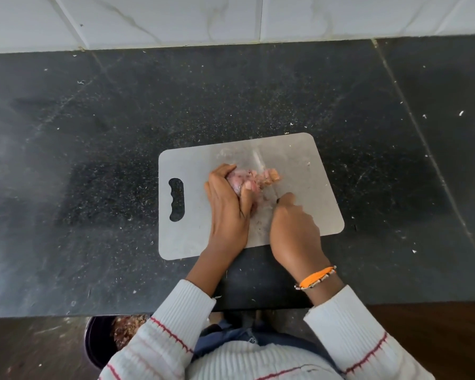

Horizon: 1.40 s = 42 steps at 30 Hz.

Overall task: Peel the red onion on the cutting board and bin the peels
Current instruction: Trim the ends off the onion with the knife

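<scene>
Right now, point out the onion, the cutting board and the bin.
onion (pixel 237 179): head view, on the pink flesh showing between the left hand's fingers.
cutting board (pixel 307 171): head view, on its bare grey surface right of the onion.
bin (pixel 93 344): head view, on its dark rim below the counter edge.

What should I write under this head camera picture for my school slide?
Left hand holds a red onion on the cutting board while the right hand cuts it with a knife.

onion (pixel 243 181): 1 | cutting board (pixel 307 187): 1 | knife (pixel 261 167): 1 | bin (pixel 99 341): 1 | bracelet (pixel 314 278): 1
</scene>
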Motion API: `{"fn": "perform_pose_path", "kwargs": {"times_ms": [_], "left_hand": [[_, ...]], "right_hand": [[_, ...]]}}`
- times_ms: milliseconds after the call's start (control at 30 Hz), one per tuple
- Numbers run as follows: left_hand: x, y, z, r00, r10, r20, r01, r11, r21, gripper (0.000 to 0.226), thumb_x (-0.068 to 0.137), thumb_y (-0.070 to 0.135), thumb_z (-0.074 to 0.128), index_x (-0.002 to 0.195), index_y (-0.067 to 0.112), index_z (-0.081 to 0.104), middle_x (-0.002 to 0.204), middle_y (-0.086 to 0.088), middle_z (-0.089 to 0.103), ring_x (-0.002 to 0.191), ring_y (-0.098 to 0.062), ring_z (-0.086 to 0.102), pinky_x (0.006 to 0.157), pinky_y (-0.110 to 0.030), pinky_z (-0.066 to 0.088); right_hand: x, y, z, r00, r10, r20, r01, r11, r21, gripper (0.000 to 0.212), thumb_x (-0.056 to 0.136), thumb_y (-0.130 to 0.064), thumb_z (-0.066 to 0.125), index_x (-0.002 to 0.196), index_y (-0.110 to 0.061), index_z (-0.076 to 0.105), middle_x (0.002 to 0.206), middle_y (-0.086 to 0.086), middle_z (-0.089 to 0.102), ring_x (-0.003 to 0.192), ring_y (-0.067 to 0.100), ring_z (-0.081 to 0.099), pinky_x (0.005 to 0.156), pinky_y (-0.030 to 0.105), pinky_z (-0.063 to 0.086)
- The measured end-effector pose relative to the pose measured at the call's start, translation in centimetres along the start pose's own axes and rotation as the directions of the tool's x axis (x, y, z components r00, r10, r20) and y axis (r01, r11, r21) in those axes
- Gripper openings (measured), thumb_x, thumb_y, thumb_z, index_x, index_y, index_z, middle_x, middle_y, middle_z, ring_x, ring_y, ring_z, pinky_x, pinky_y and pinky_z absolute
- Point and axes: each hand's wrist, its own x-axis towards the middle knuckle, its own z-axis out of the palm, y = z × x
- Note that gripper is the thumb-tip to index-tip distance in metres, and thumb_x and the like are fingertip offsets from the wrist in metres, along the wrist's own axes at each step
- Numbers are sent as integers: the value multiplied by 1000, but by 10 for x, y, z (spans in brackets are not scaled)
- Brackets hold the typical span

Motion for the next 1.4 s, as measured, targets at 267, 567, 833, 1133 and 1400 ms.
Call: {"fn": "perform_pose_path", "kwargs": {"times_ms": [267,567,833,1133,1400], "left_hand": [[-14,5,-13,989,-48,143,60,995,-82,47,86,48,35,125,25,26,118,21,32,116,-7,34,98,-13,27],[-22,2,-24,968,-40,247,76,988,-138,47,90,36,46,131,30,23,131,2,38,123,-15,40,107,-39,36],[-19,2,-26,955,-18,295,55,991,-119,58,87,33,56,134,16,26,131,-3,40,121,-16,43,105,-37,39],[-11,12,-20,982,-52,180,52,999,4,59,91,35,47,136,4,27,129,-9,38,121,-17,35,104,-24,28],[3,17,-20,970,-89,226,90,996,8,62,86,19,63,141,15,34,127,-4,32,122,-17,33,107,-24,28]], "right_hand": [[-2,14,-17,984,-153,-95,173,951,255,11,99,-21,37,100,-11,40,79,7,53,74,27,54,60,32,33],[28,-2,-14,992,3,127,-115,443,889,19,89,-20,60,75,-8,58,50,-3,47,40,9,38,37,17,33],[38,-8,2,993,44,110,-118,346,931,9,90,-15,58,86,-7,57,55,0,48,37,3,44,35,18,34],[46,12,-5,945,220,-243,64,603,795,11,89,-13,59,80,-9,63,77,-4,64,76,11,60,66,25,44],[44,18,-15,989,59,-137,61,676,735,16,86,-10,62,81,-25,66,83,-1,67,73,10,58,57,20,41]]}}
